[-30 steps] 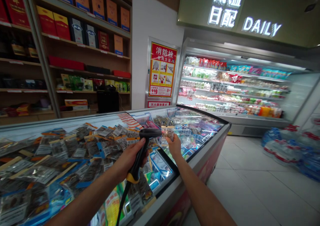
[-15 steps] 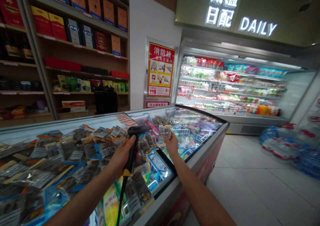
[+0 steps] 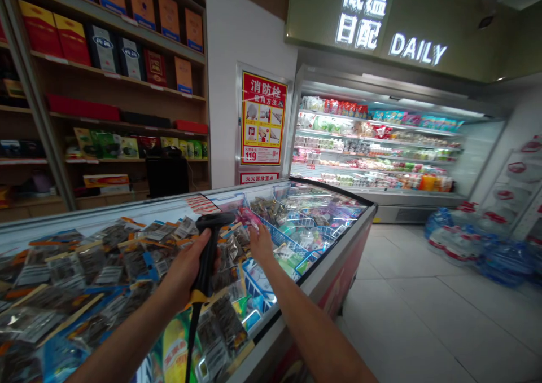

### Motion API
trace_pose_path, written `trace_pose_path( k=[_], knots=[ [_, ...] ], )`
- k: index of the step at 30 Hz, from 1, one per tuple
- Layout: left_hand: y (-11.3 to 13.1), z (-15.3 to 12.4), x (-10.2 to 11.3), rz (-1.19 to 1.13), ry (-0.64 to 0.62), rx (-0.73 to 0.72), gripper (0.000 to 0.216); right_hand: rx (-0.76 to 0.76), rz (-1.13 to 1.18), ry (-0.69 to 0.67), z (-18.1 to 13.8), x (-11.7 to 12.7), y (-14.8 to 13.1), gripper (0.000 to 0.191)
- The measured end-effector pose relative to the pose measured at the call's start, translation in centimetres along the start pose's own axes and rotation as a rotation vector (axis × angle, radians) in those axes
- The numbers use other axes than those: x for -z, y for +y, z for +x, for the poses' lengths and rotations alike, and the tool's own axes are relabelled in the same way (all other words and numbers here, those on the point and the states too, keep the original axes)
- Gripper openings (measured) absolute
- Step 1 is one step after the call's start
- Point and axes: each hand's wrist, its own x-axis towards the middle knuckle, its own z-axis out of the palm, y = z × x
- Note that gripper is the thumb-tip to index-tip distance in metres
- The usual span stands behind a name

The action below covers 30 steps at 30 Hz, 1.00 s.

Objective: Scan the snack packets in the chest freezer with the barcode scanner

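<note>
My left hand (image 3: 186, 270) is wrapped round the grip of a black and yellow barcode scanner (image 3: 207, 253), its head pointing away over the freezer. A dark cable hangs down from the handle. My right hand (image 3: 261, 245) reaches into the chest freezer beside a pink package (image 3: 249, 218); its fingers are bent and partly hidden, and I cannot make out anything in them. Left of it lie dark food packets (image 3: 235, 242) with labels. Many similar packets (image 3: 93, 259) are heaped under and around my left arm. Beyond my right hand, more dark packets (image 3: 267, 209) fill a blue wire basket (image 3: 275, 233).
The freezer's metal rim (image 3: 334, 253) runs along my right side. Bottled water packs (image 3: 455, 233) stand on the tiled floor (image 3: 393, 309) at right. A black monitor (image 3: 167, 177) rises behind the freezer, before shelves of boxes. A lit refrigerated display (image 3: 381, 146) stands at the back.
My right hand has moved left to the pink package; the small labelled packet it held is no longer visible in it. The view has turned slightly right. My left hand keeps the scanner.
</note>
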Motion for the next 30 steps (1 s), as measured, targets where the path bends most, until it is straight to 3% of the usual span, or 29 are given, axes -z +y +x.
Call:
trace_pose_path(
  k=[6, 10, 16, 20, 25, 27, 30],
  knots=[
    [-0.4, -0.4, -0.4, 0.012, -0.01, 0.064, 0.034, -0.223, -0.18, 0.17, 4.9, 6.7, 6.8, 0.049],
    [-0.4, -0.9, -0.9, -0.032, 0.023, 0.106, 0.027, -0.312, -0.399, 0.105, 7.3, 10.1, 11.6, 0.051],
    [0.1, -1.7, -1.4, 0.066, 0.09, 0.106, 0.032, -0.328, -0.606, -0.066, 9.4, 11.8, 16.0, 0.055],
    [0.1, -1.3, -1.2, 0.084, 0.098, 0.143, 0.033, -0.303, -0.64, -0.174, 9.4, 12.1, 17.1, 0.056],
    [-0.2, -0.8, -0.9, 0.033, 0.134, 0.138, 0.03, -0.123, -0.641, -0.248, 7.6, 12.7, 15.6, 0.045],
    [-0.3, -0.8, -0.8, 0.007, 0.084, 0.121, 0.028, -0.075, -0.582, -0.203, 7.0, 12.9, 14.5, 0.038],
    [-0.5, -1.0, -0.7, -0.022, -0.009, 0.108, 0.027, -0.141, -0.495, -0.03, 6.4, 12.5, 13.5, 0.033]
  ],
)
